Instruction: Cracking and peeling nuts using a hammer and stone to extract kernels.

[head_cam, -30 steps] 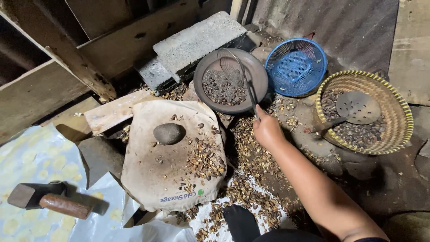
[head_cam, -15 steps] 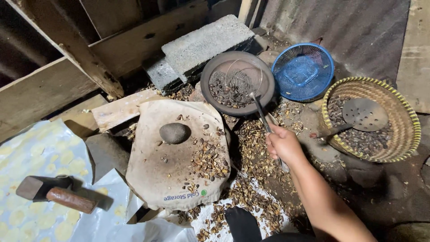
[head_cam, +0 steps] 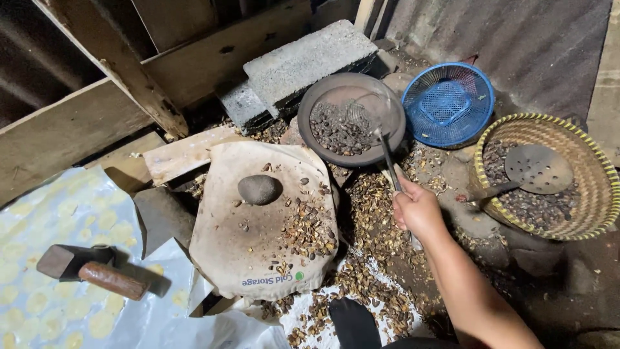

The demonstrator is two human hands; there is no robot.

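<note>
Wire scoop (head_cam: pixel 373 123): its handle is gripped in the right hand (head_cam: pixel 418 210), fingers wrapped tight around it, its mesh head resting in the dark round pan (head_cam: pixel 323 97) of dark seeds. Nearer, a hammer (head_cam: pixel 90 271) lies on plastic sheeting. A stone (head_cam: pixel 259 189) sits on the cloth-covered slab (head_cam: pixel 252 252). Beyond the pan are a blue basket (head_cam: pixel 478 97) and a woven basket (head_cam: pixel 594 174).

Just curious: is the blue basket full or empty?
Empty: the blue basket shows only bare mesh inside, while the round pan beside it holds dark kernels.
</note>
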